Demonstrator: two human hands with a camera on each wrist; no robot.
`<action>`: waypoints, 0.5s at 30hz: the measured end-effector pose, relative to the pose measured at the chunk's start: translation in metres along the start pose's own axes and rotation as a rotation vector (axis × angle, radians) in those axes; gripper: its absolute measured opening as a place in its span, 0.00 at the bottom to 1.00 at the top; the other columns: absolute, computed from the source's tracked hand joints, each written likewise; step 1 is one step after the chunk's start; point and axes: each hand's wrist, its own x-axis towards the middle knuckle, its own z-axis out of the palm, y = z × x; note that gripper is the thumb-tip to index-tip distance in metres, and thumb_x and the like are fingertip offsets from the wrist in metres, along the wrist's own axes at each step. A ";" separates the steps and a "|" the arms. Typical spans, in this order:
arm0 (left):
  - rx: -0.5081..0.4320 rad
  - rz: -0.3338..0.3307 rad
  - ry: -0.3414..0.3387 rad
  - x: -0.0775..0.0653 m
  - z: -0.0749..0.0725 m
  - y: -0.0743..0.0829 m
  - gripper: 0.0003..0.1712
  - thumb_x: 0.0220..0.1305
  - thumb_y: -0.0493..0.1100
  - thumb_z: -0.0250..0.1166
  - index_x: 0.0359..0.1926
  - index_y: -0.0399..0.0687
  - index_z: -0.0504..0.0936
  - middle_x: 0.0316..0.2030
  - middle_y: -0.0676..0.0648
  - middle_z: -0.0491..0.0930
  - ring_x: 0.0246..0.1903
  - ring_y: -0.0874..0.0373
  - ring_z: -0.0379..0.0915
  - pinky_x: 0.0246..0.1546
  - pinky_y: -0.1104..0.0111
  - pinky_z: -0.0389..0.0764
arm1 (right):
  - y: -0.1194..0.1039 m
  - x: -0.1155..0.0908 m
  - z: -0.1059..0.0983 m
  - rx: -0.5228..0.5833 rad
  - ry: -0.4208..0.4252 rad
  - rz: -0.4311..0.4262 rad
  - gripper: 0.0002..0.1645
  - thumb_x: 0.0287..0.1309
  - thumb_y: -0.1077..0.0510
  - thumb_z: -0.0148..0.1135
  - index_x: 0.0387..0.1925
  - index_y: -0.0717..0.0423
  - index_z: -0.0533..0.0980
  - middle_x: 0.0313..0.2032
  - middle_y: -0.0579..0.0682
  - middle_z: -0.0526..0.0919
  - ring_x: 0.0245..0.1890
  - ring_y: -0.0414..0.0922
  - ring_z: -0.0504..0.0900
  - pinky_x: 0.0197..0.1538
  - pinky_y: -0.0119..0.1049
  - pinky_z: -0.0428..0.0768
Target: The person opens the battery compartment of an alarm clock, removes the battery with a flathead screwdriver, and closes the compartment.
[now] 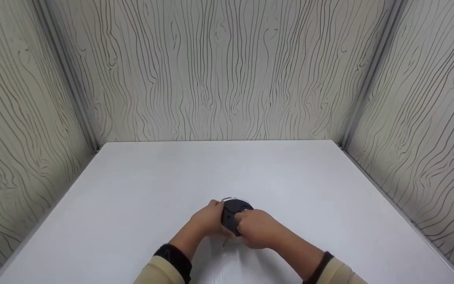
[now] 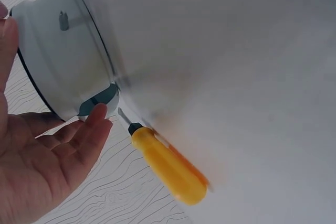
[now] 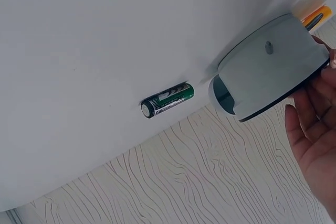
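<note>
Above the table, both hands are at a round, white-bodied device with a dark face. The dark face points up towards the head camera. My left hand grips the device by its left edge, several fingers reaching along its side. My right hand touches the dark face from the right, its fingers curled in; I cannot tell whether it pinches a part there. A yellow-handled screwdriver lies close by in the left wrist view. A green battery lies on its side in the right wrist view.
The white table spreads out around the hands. Wood-grain-patterned panels enclose it at the back and on both sides, with grey metal posts at the corners.
</note>
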 end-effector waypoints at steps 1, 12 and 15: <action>0.001 -0.001 0.001 0.000 0.000 0.000 0.57 0.31 0.59 0.77 0.62 0.41 0.64 0.53 0.42 0.69 0.50 0.48 0.70 0.50 0.57 0.72 | 0.000 0.000 0.000 0.005 0.003 0.002 0.04 0.45 0.56 0.64 0.22 0.52 0.80 0.26 0.42 0.74 0.25 0.39 0.72 0.35 0.33 0.77; 0.009 -0.030 -0.015 0.002 0.000 0.000 0.60 0.30 0.63 0.76 0.64 0.42 0.62 0.57 0.42 0.66 0.53 0.48 0.68 0.52 0.56 0.71 | 0.009 0.000 0.002 0.095 0.069 -0.010 0.12 0.49 0.52 0.63 0.14 0.47 0.78 0.23 0.41 0.73 0.20 0.36 0.67 0.30 0.29 0.74; 0.030 -0.019 -0.009 0.001 -0.001 -0.001 0.61 0.29 0.66 0.75 0.63 0.43 0.63 0.55 0.43 0.68 0.52 0.49 0.69 0.50 0.57 0.73 | 0.011 0.000 0.001 0.131 0.072 -0.013 0.15 0.51 0.49 0.62 0.13 0.47 0.77 0.22 0.40 0.70 0.18 0.35 0.66 0.29 0.29 0.74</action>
